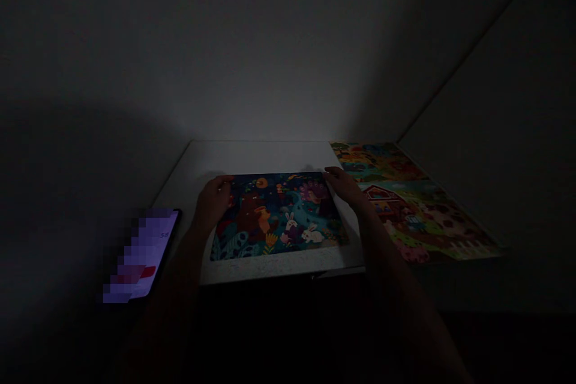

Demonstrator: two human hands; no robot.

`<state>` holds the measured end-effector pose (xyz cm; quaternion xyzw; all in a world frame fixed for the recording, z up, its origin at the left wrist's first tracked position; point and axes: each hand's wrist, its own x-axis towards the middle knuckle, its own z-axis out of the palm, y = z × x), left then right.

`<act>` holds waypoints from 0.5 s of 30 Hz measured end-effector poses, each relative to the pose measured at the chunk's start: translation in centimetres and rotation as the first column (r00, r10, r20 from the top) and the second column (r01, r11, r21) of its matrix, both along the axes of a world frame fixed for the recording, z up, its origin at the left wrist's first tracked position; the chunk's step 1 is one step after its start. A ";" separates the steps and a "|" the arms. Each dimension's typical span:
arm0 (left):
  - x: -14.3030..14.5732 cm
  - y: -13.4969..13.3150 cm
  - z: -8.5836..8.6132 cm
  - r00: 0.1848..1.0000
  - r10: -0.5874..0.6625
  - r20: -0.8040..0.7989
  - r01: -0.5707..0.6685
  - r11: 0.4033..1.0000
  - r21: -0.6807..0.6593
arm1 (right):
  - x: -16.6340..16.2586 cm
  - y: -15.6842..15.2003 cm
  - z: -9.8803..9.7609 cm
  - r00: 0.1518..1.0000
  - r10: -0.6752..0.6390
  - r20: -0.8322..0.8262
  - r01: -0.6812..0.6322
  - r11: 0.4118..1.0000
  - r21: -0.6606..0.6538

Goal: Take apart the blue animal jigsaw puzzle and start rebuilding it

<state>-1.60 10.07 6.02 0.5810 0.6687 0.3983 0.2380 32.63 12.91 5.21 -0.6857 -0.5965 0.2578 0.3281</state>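
Observation:
A colourful picture board (pixel 288 216) lies in front of me on the white table, printed with a night forest, a brown bear, two white rabbits and a purple peacock. My left hand (pixel 213 201) grips its upper left corner, fingers curled along the edge. At the upper right corner, my right hand (pixel 344 186) is closed around the edge in the same way. The dim light hides most of the fingertips and the thumbs.
To the right lie a farm picture (pixel 418 219) with a barn and cow, and another animal picture (pixel 378 159) behind it. A lit phone (pixel 150 255) stands at the left. White walls (pixel 270 60) rise behind and at the right.

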 end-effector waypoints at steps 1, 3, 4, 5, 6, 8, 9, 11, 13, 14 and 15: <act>0.3 0.9 -0.1 0.996 -0.033 -0.081 0.033 0.999 0.007 | 0.0 0.9 0.0 0.999 -0.003 0.045 0.003 1.000 0.005; 0.8 2.6 -0.3 0.972 -0.086 -0.219 0.091 0.996 0.014 | 0.0 2.5 0.0 0.993 0.001 0.115 -0.003 1.000 0.023; 0.9 3.5 -0.5 0.953 -0.108 -0.282 0.115 0.993 0.010 | 0.0 3.1 -0.2 0.990 0.002 0.138 -0.005 1.000 0.024; 1.1 4.2 -0.6 0.931 -0.122 -0.345 0.133 0.991 0.008 | -0.1 3.7 -0.3 0.986 -0.006 0.164 0.001 1.000 0.027; 1.2 4.9 -0.7 0.904 -0.131 -0.407 0.147 0.989 0.009 | -0.1 4.2 -0.5 0.982 -0.007 0.189 0.001 1.000 0.031; 1.2 5.9 -1.0 0.846 -0.138 -0.515 0.169 0.985 0.014 | -0.2 4.9 -0.9 0.969 -0.005 0.247 -0.008 0.999 0.051; 1.2 6.2 -1.1 0.823 -0.139 -0.551 0.178 0.984 0.019 | -0.3 5.0 -1.2 0.960 -0.003 0.281 -0.017 0.998 0.068; 1.2 6.4 -1.4 0.798 -0.140 -0.586 0.198 0.980 0.035 | -0.4 5.1 -1.5 0.935 -0.001 0.354 -0.036 0.995 0.097; 1.1 6.4 -1.8 0.787 -0.153 -0.598 0.228 0.972 0.052 | -0.5 4.9 -1.7 0.910 0.008 0.414 -0.054 0.993 0.101; 1.0 6.3 -2.0 0.783 -0.159 -0.601 0.241 0.969 0.058 | -0.6 4.8 -1.8 0.900 0.017 0.435 -0.065 0.993 0.095; 1.0 6.2 -2.1 0.780 -0.162 -0.605 0.248 0.967 0.061 | -0.7 4.7 -1.8 0.892 0.029 0.451 -0.075 0.993 0.086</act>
